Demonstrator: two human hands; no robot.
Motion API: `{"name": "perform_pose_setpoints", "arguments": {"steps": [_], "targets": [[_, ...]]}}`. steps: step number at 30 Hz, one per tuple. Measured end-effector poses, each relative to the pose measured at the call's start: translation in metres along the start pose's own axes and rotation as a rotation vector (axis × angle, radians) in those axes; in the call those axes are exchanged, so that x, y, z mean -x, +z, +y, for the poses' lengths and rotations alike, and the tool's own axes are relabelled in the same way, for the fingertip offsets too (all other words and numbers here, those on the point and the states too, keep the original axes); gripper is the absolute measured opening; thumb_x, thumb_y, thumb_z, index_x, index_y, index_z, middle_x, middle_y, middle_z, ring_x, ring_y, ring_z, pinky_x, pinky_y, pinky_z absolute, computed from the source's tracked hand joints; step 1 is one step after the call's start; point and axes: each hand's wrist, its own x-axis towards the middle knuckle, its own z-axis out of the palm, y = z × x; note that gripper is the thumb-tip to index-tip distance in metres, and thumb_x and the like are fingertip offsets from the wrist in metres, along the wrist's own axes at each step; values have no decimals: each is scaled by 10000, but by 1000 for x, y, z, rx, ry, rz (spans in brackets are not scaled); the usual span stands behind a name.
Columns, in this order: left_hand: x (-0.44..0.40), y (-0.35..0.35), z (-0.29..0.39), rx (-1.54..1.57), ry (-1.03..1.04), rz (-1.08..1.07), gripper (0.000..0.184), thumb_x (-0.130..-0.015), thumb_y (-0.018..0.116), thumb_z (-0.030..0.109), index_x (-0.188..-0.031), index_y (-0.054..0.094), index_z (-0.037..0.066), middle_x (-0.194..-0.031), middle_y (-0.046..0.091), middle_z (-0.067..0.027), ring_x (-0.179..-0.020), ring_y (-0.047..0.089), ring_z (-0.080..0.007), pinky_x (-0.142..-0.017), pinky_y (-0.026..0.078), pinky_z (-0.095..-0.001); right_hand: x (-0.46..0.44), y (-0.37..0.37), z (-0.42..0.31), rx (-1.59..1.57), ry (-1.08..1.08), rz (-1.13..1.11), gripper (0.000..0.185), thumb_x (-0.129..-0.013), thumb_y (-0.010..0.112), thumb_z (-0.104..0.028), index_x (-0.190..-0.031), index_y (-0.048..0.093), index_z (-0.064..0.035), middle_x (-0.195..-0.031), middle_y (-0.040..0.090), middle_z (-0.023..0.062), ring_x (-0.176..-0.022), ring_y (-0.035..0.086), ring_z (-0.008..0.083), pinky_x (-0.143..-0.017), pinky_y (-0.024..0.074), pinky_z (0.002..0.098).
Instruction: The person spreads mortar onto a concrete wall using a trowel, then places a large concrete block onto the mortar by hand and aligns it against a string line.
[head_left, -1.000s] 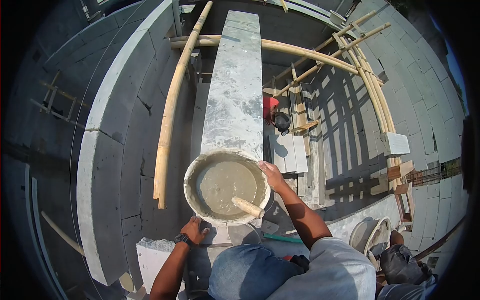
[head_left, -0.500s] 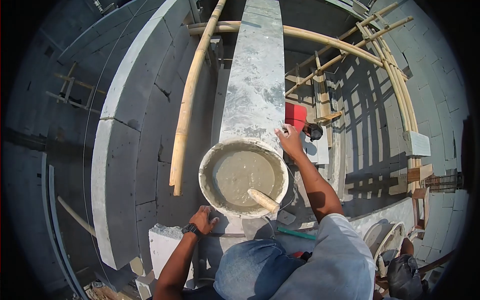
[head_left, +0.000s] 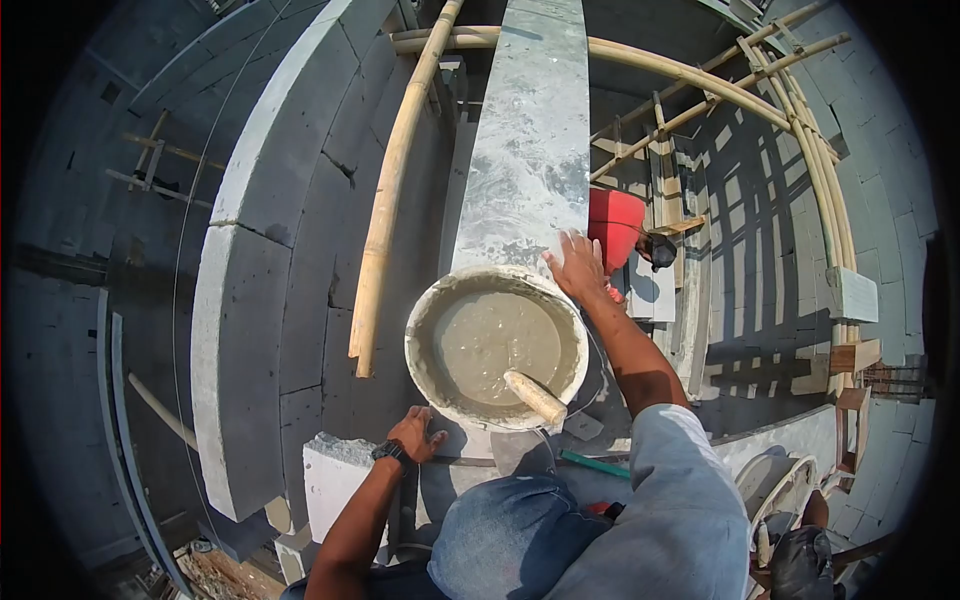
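Observation:
A round white bucket (head_left: 415, 352) of wet grey mortar (head_left: 485, 335) stands at the near end of a long board (head_left: 525, 150). A tool's worn wooden handle (head_left: 535, 396) slants over the near rim; its other end is sunk in the mortar. My right hand (head_left: 578, 268) lies on the board's right edge, just beyond the bucket, its fingers spread and holding nothing. Below the bucket's left side, my left hand (head_left: 415, 435), with a dark watch at the wrist, rests on the ledge beside a broken pale block (head_left: 340, 480). Its thumb is apart from the fingers.
Bamboo poles (head_left: 395, 200) rise left of the board and cross behind it. A block wall (head_left: 260, 270) runs along the left. Below the board's right side is a person in red (head_left: 616, 225). Another person (head_left: 805, 562) and a second bucket (head_left: 785, 490) are at lower right.
My right hand has flattened from bent fingers onto the board's edge. More of the person in red shows beyond it. The view has shifted slightly; my left hand stays on the ledge.

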Motion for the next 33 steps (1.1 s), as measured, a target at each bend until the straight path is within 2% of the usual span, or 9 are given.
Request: {"name": "perform_pose_setpoints", "arguments": {"steps": [9, 13, 16, 20, 23, 26, 29, 30, 33], "targets": [[-4, 3, -1, 6, -39, -16, 679, -960, 718, 408, -1456, 510, -7, -1466, 522, -246, -1358, 555, -433, -1135, 483, -477, -1, -13, -7, -52, 80, -260, 710, -1053, 509, -553, -1509, 521, -10, -1412, 583, 188, -1374, 503, 351, -1265, 226, 601], [-5, 7, -3, 11, -35, -6, 683, -959, 718, 409, -1461, 512, -8, -1482, 508, -248, -1376, 541, -434, -1150, 476, -472, 2, -14, -11, -44, 91, -148, 733, -1037, 537, -568, -1519, 515, -16, -1444, 576, 194, -1399, 492, 352, -1261, 228, 609], [-4, 9, -5, 0, -18, 14, 673, -963, 715, 410, -1458, 519, -2, -1466, 514, -246, -1364, 553, -430, -1151, 478, -475, 2, -6, -11, -44, 136, -341, 735, -1015, 593, -542, -1521, 511, -15, -1440, 579, 197, -1383, 501, 358, -1248, 253, 603], [-4, 10, -6, 26, -20, 39, 645, -964, 711, 409, -1440, 535, 11, -1435, 529, -246, -1317, 580, -432, -1126, 492, -484, 10, 6, -9, 45, 52, 0, 727, -1009, 613, -525, -1528, 507, -28, -1432, 585, 197, -1375, 510, 362, -1240, 279, 587], [-2, 11, -6, 94, -3, 97, 622, -956, 718, 407, -1398, 553, 2, -1398, 543, -257, -1253, 603, -445, -1091, 508, -495, 9, 6, -6, -12, 89, -322, 722, -1018, 602, -541, -1527, 505, -39, -1400, 599, 191, -1361, 515, 358, -1218, 298, 589], [-6, 12, -8, 65, -15, 103, 608, -959, 721, 395, -1397, 557, 6, -1391, 548, -248, -1241, 615, -440, -1081, 517, -476, 19, 21, 1, 81, -66, 84, 730, -1026, 582, -570, -1525, 507, -42, -1362, 617, 172, -1345, 525, 339, -1211, 303, 599], [-5, 11, -5, 60, -16, 84, 606, -959, 725, 390, -1400, 559, 10, -1383, 554, -238, -1234, 624, -434, -1070, 527, -466, 18, 17, 2, 61, 25, -283, 735, -1031, 564, -594, -1521, 513, -49, -1374, 619, 163, -1358, 520, 320, -1211, 301, 601], [-6, 13, -7, 58, -8, 87, 606, -958, 726, 391, -1401, 561, 11, -1381, 555, -236, -1233, 625, -432, -1068, 529, -467, 20, 17, 1, 37, -15, -136, 736, -1035, 549, -606, -1518, 519, -52, -1397, 613, 161, -1372, 513, 313, -1214, 300, 601], [-9, 18, -16, 52, 3, 98, 604, -958, 724, 395, -1406, 563, 24, -1383, 556, -232, -1235, 628, -427, -1070, 532, -470, 20, 21, 2, -3, -11, -156, 725, -1034, 559, -595, -1514, 524, -52, -1395, 612, 163, -1379, 510, 312, -1214, 300, 602]]}}
